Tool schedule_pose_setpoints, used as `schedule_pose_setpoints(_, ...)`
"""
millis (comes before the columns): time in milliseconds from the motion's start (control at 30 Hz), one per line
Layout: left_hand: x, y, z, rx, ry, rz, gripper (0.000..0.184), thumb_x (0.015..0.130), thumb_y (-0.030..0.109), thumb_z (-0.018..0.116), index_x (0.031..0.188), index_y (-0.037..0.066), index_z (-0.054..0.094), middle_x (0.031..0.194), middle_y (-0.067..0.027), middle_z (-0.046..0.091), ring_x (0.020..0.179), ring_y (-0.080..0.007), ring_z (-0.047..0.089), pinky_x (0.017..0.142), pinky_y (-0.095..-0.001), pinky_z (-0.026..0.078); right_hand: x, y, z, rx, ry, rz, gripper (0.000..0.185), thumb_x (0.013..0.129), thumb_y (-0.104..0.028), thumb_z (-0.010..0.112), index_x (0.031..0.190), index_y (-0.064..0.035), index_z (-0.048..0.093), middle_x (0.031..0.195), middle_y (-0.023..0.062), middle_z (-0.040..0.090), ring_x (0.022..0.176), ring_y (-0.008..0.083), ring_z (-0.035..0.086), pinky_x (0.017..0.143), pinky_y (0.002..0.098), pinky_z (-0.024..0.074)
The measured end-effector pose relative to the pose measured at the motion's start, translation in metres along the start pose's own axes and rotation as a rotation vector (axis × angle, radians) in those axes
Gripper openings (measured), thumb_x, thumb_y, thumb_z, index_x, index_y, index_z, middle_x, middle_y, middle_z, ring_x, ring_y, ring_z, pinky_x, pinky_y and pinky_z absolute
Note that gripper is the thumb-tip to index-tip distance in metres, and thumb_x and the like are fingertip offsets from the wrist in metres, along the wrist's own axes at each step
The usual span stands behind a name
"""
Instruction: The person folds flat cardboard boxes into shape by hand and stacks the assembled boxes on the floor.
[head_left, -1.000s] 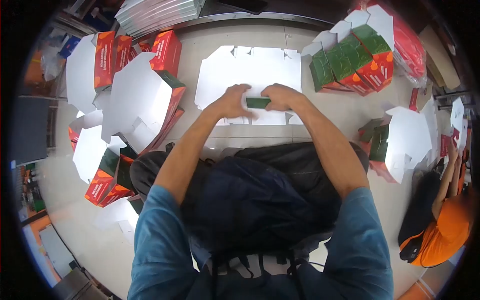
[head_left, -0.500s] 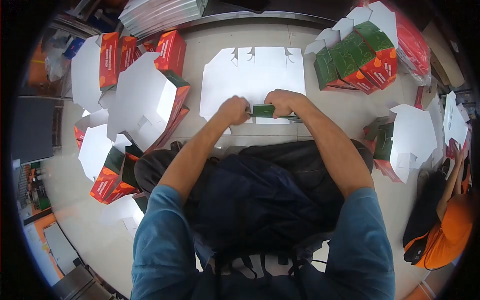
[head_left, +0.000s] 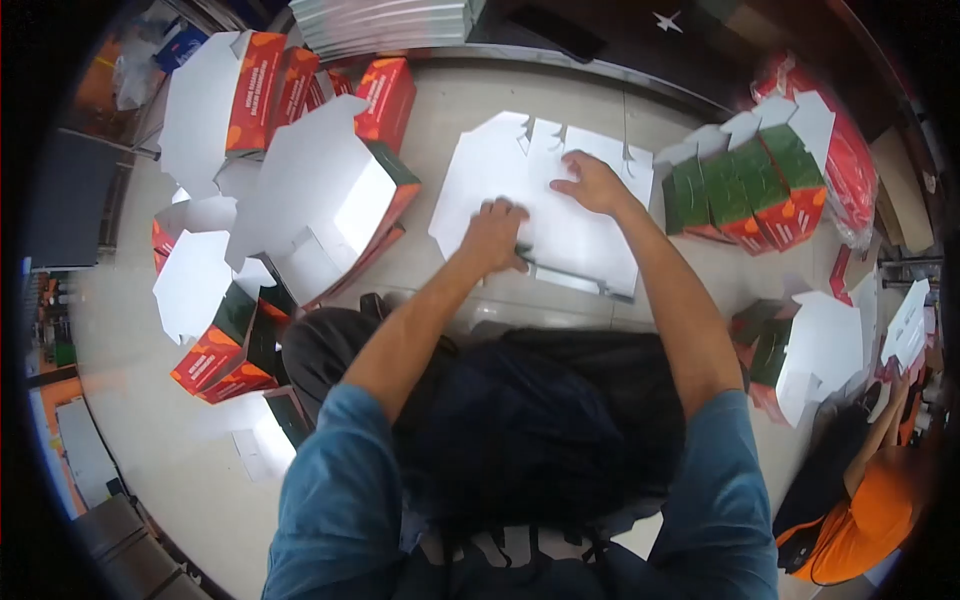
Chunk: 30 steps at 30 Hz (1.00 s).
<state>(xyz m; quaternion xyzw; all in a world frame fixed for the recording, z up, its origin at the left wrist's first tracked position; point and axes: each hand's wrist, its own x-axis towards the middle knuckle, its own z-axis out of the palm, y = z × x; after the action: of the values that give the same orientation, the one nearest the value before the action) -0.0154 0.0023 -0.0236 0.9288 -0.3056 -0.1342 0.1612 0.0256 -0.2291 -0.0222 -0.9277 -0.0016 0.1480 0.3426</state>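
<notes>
A flat white die-cut cardboard sheet lies on the floor in front of my crossed legs. Slits and tabs run along its far edge, and a narrow flap lies along its near edge. My left hand rests on the near left part of the sheet, fingers apart, beside a small bit of green. Over the sheet's right half is my right hand, fingers spread, with nothing in it; whether it touches the card is unclear.
Red, green and white boxes stand at the left. More boxes stand at the right, beside a red plastic bag. A co-worker in orange sits at the far right, holding a white sheet. White stacked sheets lie at the back.
The green strip between my hands has mostly gone from sight. My right hand has let go and moved forward over the sheet. My left hand has opened. The view has turned and shifted.
</notes>
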Motion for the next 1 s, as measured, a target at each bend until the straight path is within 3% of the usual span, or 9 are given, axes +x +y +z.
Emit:
schedule_pose_setpoints(33, -0.003, -0.019, 0.021, -0.148, 0.076, 0.136, 0.056, 0.056, 0.029, 0.089, 0.103, 0.009, 0.065, 0.109, -0.0126, 0.060, 0.116, -0.0365, 0.049, 0.100, -0.0473, 0.041, 0.017, 0.003, 0.002, -0.141, 0.209, -0.105, 0.066, 0.081, -0.032, 0.075, 0.133, -0.0005, 0.050, 0.124, 0.0187, 0.058, 0.116, 0.0303, 0.056, 0.098, 0.0380, 0.0459)
schedule_pose_setpoints(133, -0.005, -0.001, 0.019, 0.015, -0.129, 0.099, 0.038, 0.065, 0.023, 0.084, 0.096, 0.007, 0.069, 0.102, -0.0136, 0.064, 0.115, -0.0389, 0.048, 0.104, -0.0450, 0.037, 0.052, -0.020, 0.000, -0.255, 0.169, 0.004, 0.068, 0.078, -0.028, 0.075, 0.136, -0.0039, 0.048, 0.138, 0.0165, 0.049, 0.126, 0.0332, 0.049, 0.105, 0.0448, 0.0413)
schedule_pose_setpoints(233, -0.007, 0.018, 0.008, 0.082, -0.212, 0.038, 0.028, 0.078, 0.015, 0.072, 0.105, 0.006, 0.069, 0.109, -0.0192, 0.063, 0.124, -0.0431, 0.041, 0.099, -0.0529, 0.045, 0.074, -0.043, -0.010, -0.409, 0.025, 0.023, 0.058, 0.079, -0.025, 0.075, 0.130, -0.0071, 0.055, 0.136, 0.0134, 0.050, 0.126, 0.0316, 0.050, 0.103, 0.0446, 0.0433)
schedule_pose_setpoints(300, -0.003, 0.025, 0.003, 0.083, -0.253, -0.003, 0.027, 0.081, 0.014, 0.068, 0.107, 0.006, 0.069, 0.114, -0.0192, 0.062, 0.127, -0.0452, 0.038, 0.102, -0.0558, 0.042, 0.087, -0.041, -0.006, -0.468, -0.046, 0.021, 0.052, 0.078, -0.025, 0.077, 0.125, -0.0091, 0.061, 0.134, 0.0128, 0.052, 0.125, 0.0306, 0.051, 0.101, 0.0453, 0.0446)
schedule_pose_setpoints(533, 0.001, 0.037, -0.003, 0.086, -0.316, -0.089, 0.030, 0.085, 0.013, 0.064, 0.114, 0.005, 0.067, 0.118, -0.0200, 0.060, 0.133, -0.0476, 0.031, 0.106, -0.0605, 0.037, 0.102, -0.062, -0.014, -0.614, -0.180, 0.086, 0.059, 0.072, -0.024, 0.080, 0.125, -0.0076, 0.058, 0.132, 0.0127, 0.055, 0.123, 0.0324, 0.051, 0.100, 0.0466, 0.0448)
schedule_pose_setpoints(633, 0.001, 0.039, -0.004, 0.115, -0.305, -0.083, 0.031, 0.084, 0.012, 0.065, 0.115, 0.005, 0.066, 0.118, -0.0202, 0.060, 0.133, -0.0473, 0.031, 0.106, -0.0603, 0.037, 0.104, -0.063, -0.020, -0.538, -0.230, 0.103, 0.063, 0.071, -0.026, 0.082, 0.126, -0.0066, 0.056, 0.131, 0.0129, 0.055, 0.124, 0.0321, 0.050, 0.102, 0.0469, 0.0428)
schedule_pose_setpoints(733, 0.003, 0.038, 0.001, 0.178, -0.327, -0.080, 0.033, 0.083, 0.021, 0.066, 0.113, 0.007, 0.065, 0.117, -0.0155, 0.061, 0.132, -0.0477, 0.031, 0.103, -0.0571, 0.038, 0.101, -0.069, -0.025, -0.524, -0.281, 0.123, 0.067, 0.071, -0.027, 0.082, 0.128, -0.0077, 0.054, 0.129, 0.0129, 0.055, 0.125, 0.0315, 0.047, 0.103, 0.0467, 0.0407)
schedule_pose_setpoints(833, 0.004, 0.038, 0.005, 0.166, -0.320, -0.091, 0.033, 0.084, 0.021, 0.065, 0.114, 0.007, 0.065, 0.117, -0.0157, 0.061, 0.132, -0.0477, 0.032, 0.103, -0.0572, 0.038, 0.099, -0.080, -0.027, -0.648, -0.295, 0.125, 0.066, 0.071, -0.027, 0.082, 0.128, -0.0103, 0.054, 0.129, 0.0118, 0.056, 0.127, 0.0309, 0.044, 0.104, 0.0464, 0.0390)
schedule_pose_setpoints(1000, 0.001, 0.038, 0.005, 0.179, -0.290, -0.085, 0.031, 0.085, 0.019, 0.064, 0.114, 0.006, 0.065, 0.117, -0.0162, 0.061, 0.133, -0.0480, 0.031, 0.104, -0.0577, 0.038, 0.101, -0.056, -0.022, -0.476, -0.207, 0.081, 0.067, 0.070, -0.025, 0.081, 0.128, -0.0071, 0.053, 0.128, 0.0141, 0.057, 0.121, 0.0293, 0.052, 0.102, 0.0398, 0.0413)
